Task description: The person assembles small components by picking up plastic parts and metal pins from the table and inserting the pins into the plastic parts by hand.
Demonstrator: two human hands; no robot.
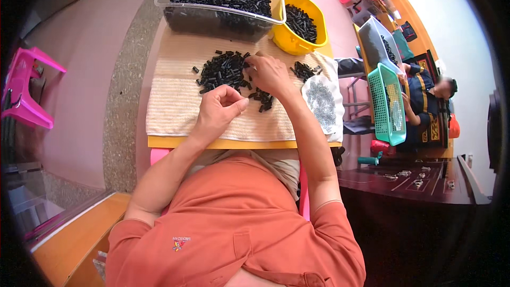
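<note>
A heap of small black tube-like pieces lies on a cream ribbed towel in front of me. My right hand bends over the heap's right edge, its fingers drawn together on a small black tube at the fingertips. Just nearer to me, my left hand is closed, thumb against curled fingers; what it pinches, if anything, is too small to make out. A few loose tubes lie under and beside my right hand. Farther right is a smaller black pile, above a white dish of tiny silvery pieces.
A clear plastic bin full of black pieces stands at the table's far side, with a yellow tub beside it. A pink stool is on the left. At right, another person sits near a green basket and a dark table.
</note>
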